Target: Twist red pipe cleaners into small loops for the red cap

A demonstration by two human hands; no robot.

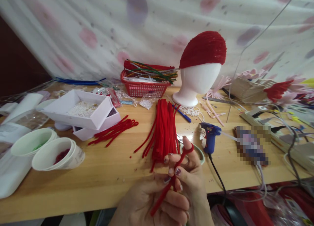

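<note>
Both my hands pinch one red pipe cleaner (160, 200) above the table's front edge. Its upper end bends into a loop around a finger of my right hand (193, 173). Lower down, my left hand (152, 196) grips the doubled stem, and its tail sticks out toward me. Just beyond my hands lies a thick bundle of straight red pipe cleaners (163, 131). To the left rests a small pile of looped red pipe cleaners (114, 129). Scissors (201, 154) with pale green handles are partly hidden behind my right hand.
A blue glue gun (209, 136) stands at right, its cord running off the front edge. Behind are a white mannequin head (196, 79) with a red cap and a red basket (147, 88). White bead boxes (76, 111) and paper cups (57, 154) stand left; a power strip (282, 137) lies right.
</note>
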